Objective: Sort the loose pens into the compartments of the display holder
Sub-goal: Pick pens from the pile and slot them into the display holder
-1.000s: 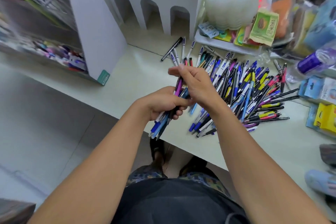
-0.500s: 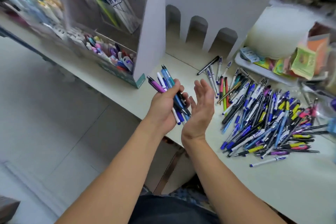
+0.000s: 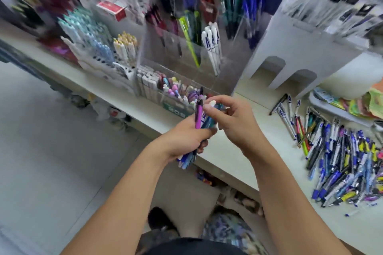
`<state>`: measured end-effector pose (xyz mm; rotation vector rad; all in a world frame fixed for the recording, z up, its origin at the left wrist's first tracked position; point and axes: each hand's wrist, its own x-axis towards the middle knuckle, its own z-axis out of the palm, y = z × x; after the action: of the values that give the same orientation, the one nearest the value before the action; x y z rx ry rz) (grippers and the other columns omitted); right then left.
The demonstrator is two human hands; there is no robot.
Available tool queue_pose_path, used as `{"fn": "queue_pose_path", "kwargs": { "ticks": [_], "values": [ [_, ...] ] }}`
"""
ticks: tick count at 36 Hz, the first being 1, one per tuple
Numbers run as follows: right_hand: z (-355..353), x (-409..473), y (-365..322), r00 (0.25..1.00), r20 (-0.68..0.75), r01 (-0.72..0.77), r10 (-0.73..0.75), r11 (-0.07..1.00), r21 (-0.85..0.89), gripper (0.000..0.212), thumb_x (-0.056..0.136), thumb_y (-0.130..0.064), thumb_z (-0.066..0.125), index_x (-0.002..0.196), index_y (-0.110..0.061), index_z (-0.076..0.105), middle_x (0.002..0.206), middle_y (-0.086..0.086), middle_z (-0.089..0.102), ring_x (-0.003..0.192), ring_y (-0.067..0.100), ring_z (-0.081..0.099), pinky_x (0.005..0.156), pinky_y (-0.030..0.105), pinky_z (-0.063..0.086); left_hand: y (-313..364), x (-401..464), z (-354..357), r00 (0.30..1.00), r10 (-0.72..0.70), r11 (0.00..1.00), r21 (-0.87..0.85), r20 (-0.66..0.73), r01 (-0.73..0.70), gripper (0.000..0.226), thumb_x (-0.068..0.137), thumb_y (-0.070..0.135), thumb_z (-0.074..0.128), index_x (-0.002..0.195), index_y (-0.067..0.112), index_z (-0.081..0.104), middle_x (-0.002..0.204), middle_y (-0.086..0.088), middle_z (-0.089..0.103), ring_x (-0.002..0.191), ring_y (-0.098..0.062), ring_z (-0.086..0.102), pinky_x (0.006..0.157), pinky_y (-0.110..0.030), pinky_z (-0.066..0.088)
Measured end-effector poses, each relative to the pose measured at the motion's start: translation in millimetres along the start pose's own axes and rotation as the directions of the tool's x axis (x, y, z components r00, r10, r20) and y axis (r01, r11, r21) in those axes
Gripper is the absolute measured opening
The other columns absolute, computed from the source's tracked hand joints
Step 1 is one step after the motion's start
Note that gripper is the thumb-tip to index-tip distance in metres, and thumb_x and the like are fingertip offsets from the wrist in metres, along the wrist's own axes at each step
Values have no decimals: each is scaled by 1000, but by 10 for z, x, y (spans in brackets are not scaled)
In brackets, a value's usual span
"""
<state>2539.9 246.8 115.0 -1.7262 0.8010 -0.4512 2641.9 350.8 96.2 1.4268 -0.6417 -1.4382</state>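
A bundle of pens (image 3: 199, 128) is gripped in the left hand (image 3: 184, 138), with the fingers curled fully round it. The bundle is held roughly upright over the front edge of the counter (image 3: 226, 155); a purple pen (image 3: 198, 115) stands tallest at its upper end, and blue and white ends protrude below the fist. The right hand (image 3: 234, 122) is positioned just beside the left, at the top of the bundle. Its thumb and forefinger are pinched on the upper ends of the pens; which single pen is pinched cannot be told, because the frame is blurred there.

The remaining loose pens (image 3: 339, 159) are spread in a pile on the counter, well to the right of both hands. Blue, black, yellow, pink and white barrels are mixed in it.

The clear display holder (image 3: 186, 47) is located behind the hands, at the back of the counter. Several of its compartments are filled with upright pens, among them a group of white pens (image 3: 212, 45) and a yellow-green pen (image 3: 189, 41). A low clear tray (image 3: 178, 93) of small pastel items is set in front of the holder, directly behind the hands. A white stand with arched cutouts (image 3: 290, 56) is placed to the right of the holder.
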Motion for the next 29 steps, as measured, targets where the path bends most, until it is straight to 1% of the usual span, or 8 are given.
{"fn": "queue_pose_path", "kwargs": {
  "ticks": [2, 7, 10, 16, 18, 22, 26, 29],
  "values": [
    [40, 69, -71, 999, -8, -34, 35, 994, 99, 6, 94, -21, 72, 88, -19, 76, 73, 2, 69, 62, 9, 54, 59, 23, 43, 103, 28, -96, 999, 29, 1000, -10, 20, -28, 16, 103, 8, 53, 96, 23, 55, 58, 11, 44, 54, -8, 37, 49, -22, 33],
    [8, 268, -202, 996, -36, -68, 86, 931, 359, 5, 97, -12, 66, 95, -12, 70, 75, -11, 67, 67, 6, 59, 64, 25, 48, 238, 171, -344, 993, 65, 966, -257, 100, -38, 11, 99, 17, 63, 93, 20, 71, 71, 4, 52, 56, -12, 42, 51, -21, 39],
    [47, 432, -242, 995, -70, -44, 75, 928, 370, 6, 97, -13, 66, 96, -13, 72, 81, -7, 67, 74, 8, 61, 70, 30, 51, 287, 280, -457, 989, 91, 950, -307, 114, -52, 8, 90, 27, 68, 89, 20, 73, 74, 2, 56, 56, -11, 43, 50, -20, 41],
    [118, 866, -353, 996, -88, 23, 6, 945, 326, 8, 99, -12, 63, 96, -11, 71, 83, 4, 64, 76, 17, 57, 67, 26, 53, 466, 445, -713, 995, 16, 861, -508, 96, 36, 40, 92, 39, 58, 114, 6, 57, 80, -5, 53, 52, -10, 45, 46, -20, 40],
    [118, 1020, -392, 998, -66, 36, -17, 956, 290, 9, 100, -10, 62, 100, -7, 71, 88, 9, 65, 78, 15, 59, 68, 24, 54, 535, 520, -781, 993, 5, 832, -551, 122, 63, 35, 93, 35, 54, 116, 8, 57, 77, -3, 55, 50, -9, 44, 46, -18, 37],
    [75, 1221, -486, 992, -111, 83, -53, 953, 291, 10, 99, -9, 63, 100, -7, 73, 96, 1, 70, 85, 9, 62, 77, 22, 55, 664, 668, -920, 992, 39, 844, -536, 120, 32, 31, 94, 29, 52, 118, 11, 58, 77, -2, 56, 54, -8, 44, 48, -17, 35],
    [-74, 1246, -615, 982, -156, 156, -111, 935, 319, 10, 96, -13, 64, 94, -16, 74, 82, -4, 68, 71, 7, 58, 65, 18, 52, 760, 817, -992, 996, 82, 866, -497, 23, -59, 20, 92, 24, 56, 104, 14, 69, 79, -1, 55, 58, -10, 43, 50, -20, 39],
    [-152, 1191, -702, 952, -215, 274, -217, 919, 284, 11, 95, -16, 62, 96, -18, 73, 80, -9, 70, 71, 8, 61, 67, 21, 53, 819, 905, -992, 995, 95, 865, -496, 16, -75, 20, 92, 25, 58, 100, 19, 75, 78, 1, 51, 57, -9, 39, 50, -19, 35]
  ]
}}
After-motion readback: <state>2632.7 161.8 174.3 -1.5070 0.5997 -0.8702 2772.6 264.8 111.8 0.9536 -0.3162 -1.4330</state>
